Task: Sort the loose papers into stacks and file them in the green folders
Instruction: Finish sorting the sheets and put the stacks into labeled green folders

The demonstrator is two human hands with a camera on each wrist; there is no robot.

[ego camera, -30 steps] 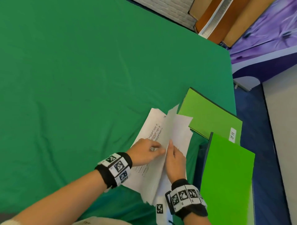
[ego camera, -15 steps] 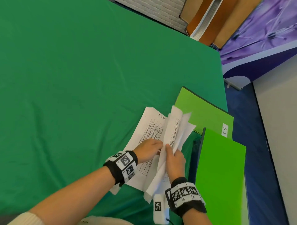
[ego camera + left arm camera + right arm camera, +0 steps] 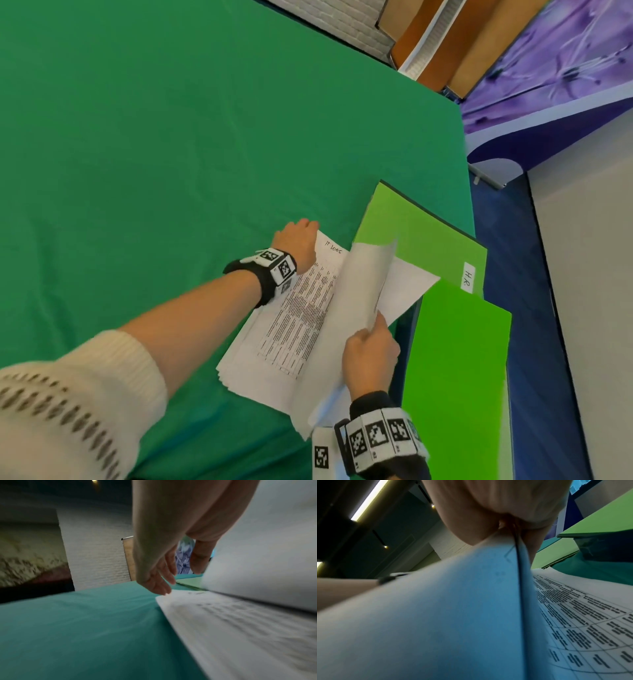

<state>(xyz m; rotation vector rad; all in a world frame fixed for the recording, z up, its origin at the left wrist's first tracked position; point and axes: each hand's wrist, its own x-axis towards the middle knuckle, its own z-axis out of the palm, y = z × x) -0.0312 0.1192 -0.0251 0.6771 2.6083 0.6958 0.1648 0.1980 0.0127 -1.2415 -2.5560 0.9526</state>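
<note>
Head: right hand [image 3: 370, 356] pinched lifted sheets [image 3: 363, 284] off the paper stack [image 3: 294, 329] beside two closed green folders [image 3: 455, 359]; nothing looked filed
Left wrist: left hand [image 3: 164, 555], fingers relaxed, touched the stack's far corner
Right wrist: pinch held sheets above a printed table [image 3: 583, 622]

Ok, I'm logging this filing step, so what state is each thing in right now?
Paper stack: flat on the table, printed table page on top.
Lifted sheets: raised and curled over, pinched by the right hand.
Left hand: fingers straight, at the stack's far corner.
HR-labelled green folder: closed, flat, partly under the sheets.
Near green folder: closed.
</note>
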